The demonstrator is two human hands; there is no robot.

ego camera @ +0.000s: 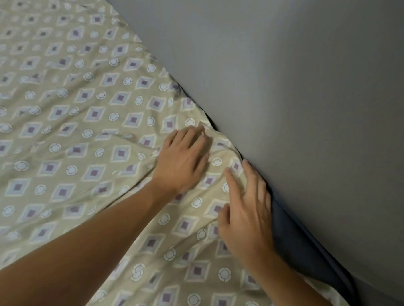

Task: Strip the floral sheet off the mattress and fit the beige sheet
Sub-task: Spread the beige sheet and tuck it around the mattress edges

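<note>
**Beige sheet at wall-side edge of mattress, both hands flat on fabric**

The beige sheet [65, 128], printed with diamonds and small rings, lies spread over the bed and fills the left and lower part of the head view. It is creased in several places, with folds gathered around the hands. Its edge runs diagonally along the grey wall [292, 87], touching or nearly touching it in the upper stretch.

The left hand [184, 161] rests palm down on the sheet just beside that edge, fingers extended and pressing the cloth; its grip is released, nothing grasped. The fingertips are blurred.

The right hand [247, 215] lies lower along the same edge, fingers straight and spread, the outer fingers at the line where sheet meets wall. Its grip is likewise released, flat on the fabric.

Below the right hand a dark blue surface [294, 240] shows between sheet edge and wall; whether it is mattress or another cover cannot be told.
</note>
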